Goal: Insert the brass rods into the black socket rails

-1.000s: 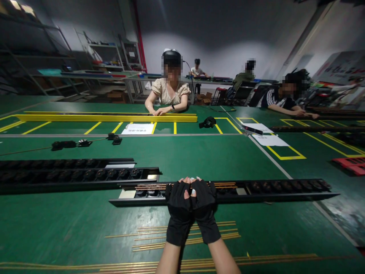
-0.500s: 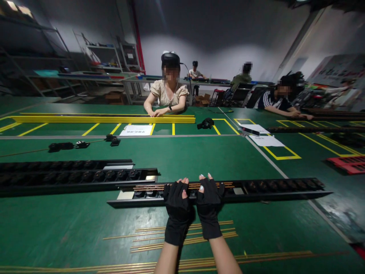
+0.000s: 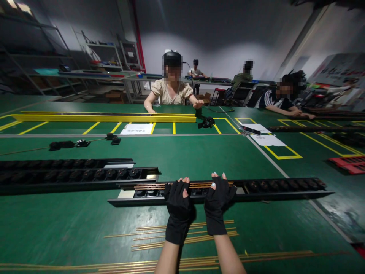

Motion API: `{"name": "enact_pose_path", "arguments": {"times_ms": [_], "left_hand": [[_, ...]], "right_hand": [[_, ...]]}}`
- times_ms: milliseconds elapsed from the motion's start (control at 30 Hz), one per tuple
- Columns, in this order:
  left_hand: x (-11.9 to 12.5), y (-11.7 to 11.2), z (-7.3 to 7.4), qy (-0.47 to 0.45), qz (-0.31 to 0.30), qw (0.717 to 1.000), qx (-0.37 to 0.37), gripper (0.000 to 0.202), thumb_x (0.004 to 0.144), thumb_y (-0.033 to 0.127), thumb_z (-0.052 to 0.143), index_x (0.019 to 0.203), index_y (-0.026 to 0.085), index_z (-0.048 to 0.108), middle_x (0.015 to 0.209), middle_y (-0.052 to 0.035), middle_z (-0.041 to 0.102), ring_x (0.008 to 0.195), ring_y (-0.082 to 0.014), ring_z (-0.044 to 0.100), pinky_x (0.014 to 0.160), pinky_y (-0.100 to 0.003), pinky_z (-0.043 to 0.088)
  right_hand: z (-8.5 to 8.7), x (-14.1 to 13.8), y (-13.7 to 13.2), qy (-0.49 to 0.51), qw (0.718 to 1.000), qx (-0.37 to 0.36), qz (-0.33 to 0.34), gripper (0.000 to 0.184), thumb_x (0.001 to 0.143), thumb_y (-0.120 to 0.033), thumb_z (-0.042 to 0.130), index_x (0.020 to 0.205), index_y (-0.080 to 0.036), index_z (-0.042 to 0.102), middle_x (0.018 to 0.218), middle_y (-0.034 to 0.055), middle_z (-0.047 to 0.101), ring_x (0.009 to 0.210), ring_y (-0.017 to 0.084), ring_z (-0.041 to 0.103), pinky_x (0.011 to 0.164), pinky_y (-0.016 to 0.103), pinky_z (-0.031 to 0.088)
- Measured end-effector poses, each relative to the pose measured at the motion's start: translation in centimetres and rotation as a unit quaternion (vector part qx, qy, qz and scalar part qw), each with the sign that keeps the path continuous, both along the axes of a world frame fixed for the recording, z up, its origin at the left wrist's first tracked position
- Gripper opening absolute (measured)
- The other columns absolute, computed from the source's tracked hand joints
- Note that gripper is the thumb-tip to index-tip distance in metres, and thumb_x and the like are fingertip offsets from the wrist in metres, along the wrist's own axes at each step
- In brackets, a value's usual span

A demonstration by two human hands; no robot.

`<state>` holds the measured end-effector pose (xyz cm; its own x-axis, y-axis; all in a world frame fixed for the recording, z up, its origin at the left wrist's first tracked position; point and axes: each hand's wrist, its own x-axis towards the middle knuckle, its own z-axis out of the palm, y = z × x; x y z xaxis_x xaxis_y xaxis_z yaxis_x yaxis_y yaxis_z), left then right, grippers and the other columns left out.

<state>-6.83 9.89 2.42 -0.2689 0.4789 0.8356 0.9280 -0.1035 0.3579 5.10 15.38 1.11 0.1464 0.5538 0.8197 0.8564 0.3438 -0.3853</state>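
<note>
Both my hands wear black fingerless gloves and lie over a black rail (image 3: 273, 195) with dark blocks along its channel. Thin brass rods (image 3: 151, 186) run lengthwise on top of the rail. My left hand (image 3: 178, 198) is curled over the rods, its fingertips at the far side and its thumb on the near side. My right hand (image 3: 218, 198) rests farther right on the rods and rail, with fingers stretched forward and apart. The gloves hide the middle of the rods and the blocks beneath. Loose brass rods (image 3: 154, 238) lie on the green table in front.
More long rods (image 3: 119, 266) lie along the near edge. Black rails with blocks (image 3: 85, 179) sit at left. Beyond are a yellow rail (image 3: 102, 118), paper sheets (image 3: 137, 129) and a black part (image 3: 207, 122). A person (image 3: 172, 91) sits opposite; another (image 3: 281, 101) sits at right.
My right hand has shifted right along the rods, away from my left hand, which stays nearly still. The person opposite has moved one hand out toward the black part.
</note>
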Motion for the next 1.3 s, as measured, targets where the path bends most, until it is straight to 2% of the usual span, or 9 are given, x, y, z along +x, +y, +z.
{"name": "enact_pose_path", "arguments": {"times_ms": [267,367,467,567,700,833,967,1133,1300], "left_hand": [[-0.2,-0.1,-0.3,-0.001,-0.010,1.000,-0.009,0.044,0.093,0.010,0.036,0.122,0.020,0.067,0.112,-0.0086,0.075,0.112,-0.0201,0.066,0.112,-0.041,0.031],[-0.2,-0.2,-0.2,-0.004,-0.012,1.000,-0.011,0.044,0.093,0.008,0.036,0.122,0.020,0.066,0.112,-0.0077,0.075,0.113,-0.0203,0.065,0.110,-0.041,0.032],[-0.1,-0.2,-0.1,0.002,-0.009,1.000,-0.010,0.043,0.093,0.007,0.036,0.121,0.020,0.066,0.111,-0.0067,0.076,0.112,-0.0204,0.065,0.109,-0.041,0.032],[-0.2,-0.1,-0.1,0.007,-0.003,1.000,-0.011,0.042,0.093,0.006,0.037,0.119,0.020,0.067,0.109,-0.0059,0.076,0.111,-0.0202,0.065,0.109,-0.041,0.031],[-0.2,-0.1,-0.2,-0.004,-0.007,1.000,-0.019,0.043,0.093,0.008,0.036,0.119,0.021,0.068,0.111,-0.0069,0.075,0.111,-0.0201,0.066,0.109,-0.041,0.031],[-0.1,-0.2,-0.3,-0.007,-0.009,1.000,-0.016,0.043,0.093,0.008,0.035,0.119,0.021,0.068,0.111,-0.0076,0.075,0.112,-0.0203,0.066,0.110,-0.042,0.032],[-0.1,-0.2,-0.3,-0.011,-0.010,1.000,-0.016,0.044,0.094,0.010,0.035,0.120,0.021,0.068,0.111,-0.0083,0.075,0.112,-0.0204,0.066,0.110,-0.042,0.032],[0.1,0.0,-0.1,-0.023,-0.002,1.000,-0.007,0.042,0.094,0.008,0.035,0.117,0.021,0.069,0.110,-0.0065,0.076,0.112,-0.0200,0.066,0.110,-0.042,0.032],[0.2,0.0,-0.1,-0.025,-0.004,1.000,-0.007,0.042,0.094,0.007,0.035,0.117,0.021,0.068,0.110,-0.0062,0.076,0.112,-0.0204,0.065,0.108,-0.042,0.033]], "right_hand": [[-0.3,0.7,0.4,0.025,0.999,-0.040,-0.028,0.041,0.100,-0.028,0.033,0.121,-0.017,0.066,0.124,0.0143,0.068,0.135,0.029,0.049,0.112,0.059,0.025],[-0.4,1.1,0.5,0.023,0.997,-0.061,-0.041,0.040,0.100,-0.030,0.034,0.117,-0.018,0.067,0.121,0.0124,0.070,0.132,0.029,0.051,0.113,0.057,0.023],[-0.6,1.5,0.8,0.027,0.998,-0.049,-0.039,0.039,0.100,-0.031,0.034,0.117,-0.019,0.067,0.119,0.0110,0.071,0.130,0.028,0.052,0.114,0.055,0.021],[-0.7,2.2,1.1,0.057,0.997,-0.029,-0.040,0.042,0.100,-0.031,0.032,0.120,-0.016,0.066,0.121,0.0142,0.069,0.132,0.028,0.050,0.111,0.052,0.027],[-0.8,3.2,1.7,0.086,0.996,-0.019,-0.035,0.041,0.099,-0.031,0.031,0.112,-0.016,0.068,0.111,0.0135,0.072,0.123,0.028,0.058,0.110,0.051,0.031],[-0.8,3.6,1.8,0.076,0.996,-0.009,-0.048,0.038,0.098,-0.029,0.034,0.110,-0.017,0.068,0.109,0.0118,0.073,0.121,0.028,0.060,0.110,0.053,0.031],[-1.0,3.7,1.8,0.055,0.997,-0.007,-0.060,0.041,0.098,-0.030,0.034,0.121,-0.018,0.066,0.124,0.0162,0.067,0.133,0.031,0.051,0.108,0.054,0.034],[-1.5,3.4,1.9,0.015,0.999,-0.001,-0.041,0.037,0.099,-0.030,0.035,0.112,-0.020,0.068,0.111,0.0110,0.072,0.126,0.029,0.057,0.113,0.058,0.028],[-1.2,2.7,1.3,-0.001,1.000,-0.005,-0.004,0.037,0.098,-0.025,0.035,0.120,-0.017,0.064,0.120,0.0124,0.069,0.133,0.029,0.052,0.114,0.056,0.030]]}}
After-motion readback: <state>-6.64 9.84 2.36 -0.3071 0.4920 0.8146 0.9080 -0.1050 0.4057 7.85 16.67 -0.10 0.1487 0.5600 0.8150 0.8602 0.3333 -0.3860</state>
